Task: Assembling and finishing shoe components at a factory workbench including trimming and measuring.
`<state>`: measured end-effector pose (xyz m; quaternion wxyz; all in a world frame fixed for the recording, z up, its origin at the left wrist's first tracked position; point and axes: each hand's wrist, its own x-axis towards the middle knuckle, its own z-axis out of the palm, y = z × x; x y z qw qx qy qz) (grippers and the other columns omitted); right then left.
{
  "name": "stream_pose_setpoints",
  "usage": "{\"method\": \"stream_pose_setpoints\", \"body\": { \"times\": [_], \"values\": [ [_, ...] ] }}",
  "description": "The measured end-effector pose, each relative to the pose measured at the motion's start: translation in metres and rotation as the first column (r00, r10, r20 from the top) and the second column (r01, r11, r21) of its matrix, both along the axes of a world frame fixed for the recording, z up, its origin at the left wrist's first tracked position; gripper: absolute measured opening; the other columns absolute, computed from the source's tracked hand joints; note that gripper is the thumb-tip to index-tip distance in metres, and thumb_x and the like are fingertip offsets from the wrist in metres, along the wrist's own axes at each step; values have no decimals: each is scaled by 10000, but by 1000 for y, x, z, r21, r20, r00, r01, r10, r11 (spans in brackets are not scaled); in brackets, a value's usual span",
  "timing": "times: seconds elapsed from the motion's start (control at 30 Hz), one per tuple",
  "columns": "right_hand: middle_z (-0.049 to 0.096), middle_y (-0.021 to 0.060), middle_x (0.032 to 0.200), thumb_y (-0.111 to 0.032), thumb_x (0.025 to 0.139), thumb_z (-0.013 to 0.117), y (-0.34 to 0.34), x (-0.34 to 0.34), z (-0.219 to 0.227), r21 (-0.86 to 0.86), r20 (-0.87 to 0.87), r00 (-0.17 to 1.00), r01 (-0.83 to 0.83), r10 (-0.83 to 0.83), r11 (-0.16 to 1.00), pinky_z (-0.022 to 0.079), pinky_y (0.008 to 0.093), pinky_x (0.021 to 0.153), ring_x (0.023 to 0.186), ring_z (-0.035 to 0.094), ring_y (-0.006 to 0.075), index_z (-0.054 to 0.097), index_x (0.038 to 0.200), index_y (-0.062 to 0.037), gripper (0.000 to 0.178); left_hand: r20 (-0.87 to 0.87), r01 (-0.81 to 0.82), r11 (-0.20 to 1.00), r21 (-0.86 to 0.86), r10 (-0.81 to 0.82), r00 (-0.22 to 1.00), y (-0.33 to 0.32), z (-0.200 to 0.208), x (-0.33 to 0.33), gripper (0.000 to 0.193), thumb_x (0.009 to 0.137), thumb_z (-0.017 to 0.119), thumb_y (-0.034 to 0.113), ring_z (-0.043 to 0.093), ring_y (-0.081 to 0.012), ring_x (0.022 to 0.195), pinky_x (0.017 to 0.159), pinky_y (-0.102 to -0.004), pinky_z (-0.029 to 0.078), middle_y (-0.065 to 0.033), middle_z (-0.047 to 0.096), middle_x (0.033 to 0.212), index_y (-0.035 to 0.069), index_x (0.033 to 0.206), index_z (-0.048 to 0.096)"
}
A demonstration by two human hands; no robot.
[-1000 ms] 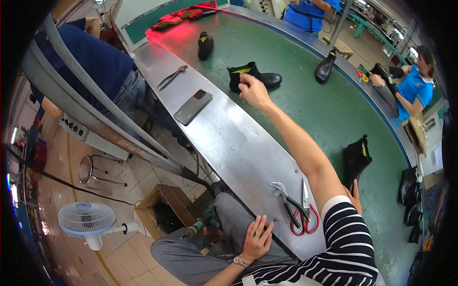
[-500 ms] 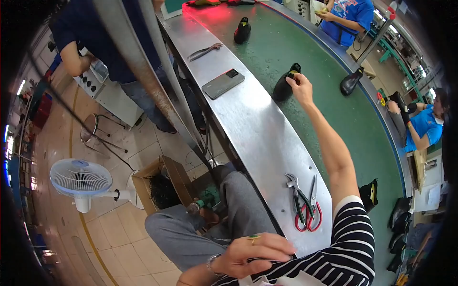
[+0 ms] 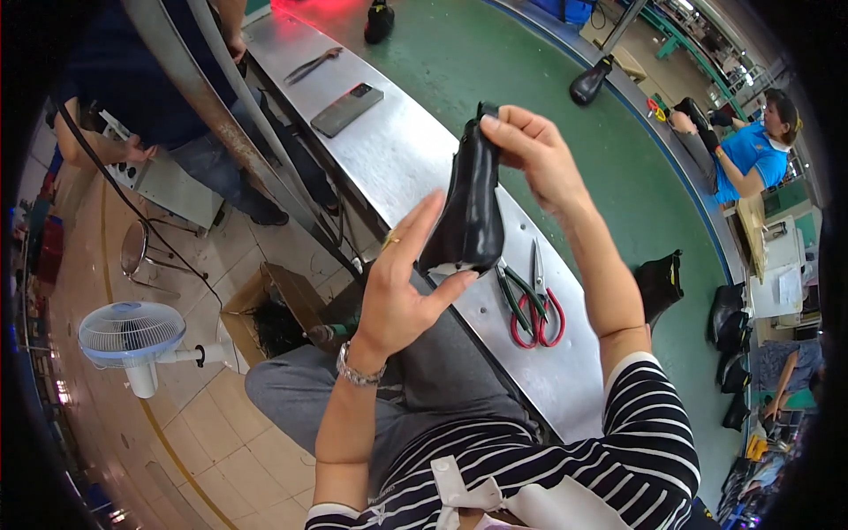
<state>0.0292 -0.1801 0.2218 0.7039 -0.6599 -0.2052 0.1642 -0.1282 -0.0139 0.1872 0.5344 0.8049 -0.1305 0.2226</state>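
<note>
A shiny black boot [image 3: 473,203] is held up in front of me above the metal ledge, its narrow top upward and a pale patch at its lower end. My right hand [image 3: 541,163] pinches the top edge between thumb and fingers. Around the lower end, my left hand [image 3: 396,296] is cupped, fingers long on one side and thumb beneath. Partly behind the boot, dark-green-handled pincers [image 3: 516,299] lie beside red-handled scissors [image 3: 551,318] on the ledge [image 3: 397,168].
A phone [image 3: 347,109] and a slim tool [image 3: 314,66] lie farther up the ledge. The green belt [image 3: 468,75] carries other black boots [image 3: 658,283]. A metal post [image 3: 212,115] rises at left, near a fan [image 3: 132,336] and a cardboard box [image 3: 287,305]. Co-workers [image 3: 751,163] sit or stand nearby.
My right hand has lifted the boot off the green belt and brought it toward me. The left hand has risen from near my body to the boot's lower end. My view has shifted rightward.
</note>
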Motion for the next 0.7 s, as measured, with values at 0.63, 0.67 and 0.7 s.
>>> {"method": "stream_pose_setpoints", "body": {
  "times": [0.63, 0.67, 0.7],
  "values": [
    [396, 78, 1489, -259, 728, 825, -43, -42, -10, -127, 152, 968, -180, 199, 975, 315, 467, 1122, 1367, 382, 253, 372, 1487, -137, 893, -51, 45, 999, 0, -45, 998, -15, -10, -1, 747, 641, 856, 104, 567, -292, 1223, 1000, -357, 473, -157, 555, 1359, 64, 1328, 565],
    [384, 72, 1495, -253, 722, 830, -43, -41, -7, -132, 118, 967, -209, 225, 969, 308, 473, 1127, 1366, 381, 248, 355, 1495, -150, 914, -46, 57, 998, 33, -56, 997, -15, -8, -1, 760, 632, 861, 106, 570, -289, 1218, 1002, -360, 470, -156, 556, 1357, 63, 1330, 563],
    [371, 66, 1501, -246, 717, 835, -43, -41, -5, -137, 85, 964, -238, 251, 962, 301, 479, 1132, 1364, 380, 243, 338, 1504, -162, 935, -44, 63, 998, 30, -61, 997, -14, -5, -1, 760, 632, 861, 106, 570, -289, 1218, 1002, -360, 470, -156, 556, 1357, 63, 1330, 563]
  ]
}}
